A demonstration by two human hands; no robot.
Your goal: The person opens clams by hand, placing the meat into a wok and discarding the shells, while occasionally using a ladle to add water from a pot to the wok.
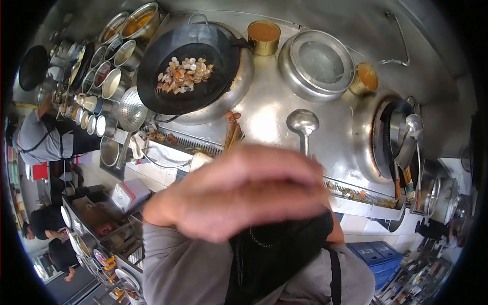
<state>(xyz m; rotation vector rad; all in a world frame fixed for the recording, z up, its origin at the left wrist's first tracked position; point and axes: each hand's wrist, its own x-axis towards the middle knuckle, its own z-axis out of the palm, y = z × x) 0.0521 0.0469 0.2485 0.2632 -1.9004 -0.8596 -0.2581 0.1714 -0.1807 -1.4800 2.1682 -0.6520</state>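
Note:
My left hand [229, 195] is raised close to the camera and blurred, its fingers stretched out to the right with nothing visible in them. Behind it, my right hand [317, 166] shows only as a sliver of skin. A steel ladle [303, 122] is over the metal cooktop, bowl away from me, its handle running down to my right hand; the grip itself is hidden. Up and to the left, a black wok [152, 76] tilts on its burner ring, with a heap of clams [185, 75] inside.
A steel pot [292, 84] holds water under a faucet [399, 62]. Tins of orange liquid [263, 38] stand at the back. A perforated skimmer [133, 109] lies beside seasoning pots at left. Another burner with a wok [394, 137] is at right. A co-worker [43, 134] stands at far left.

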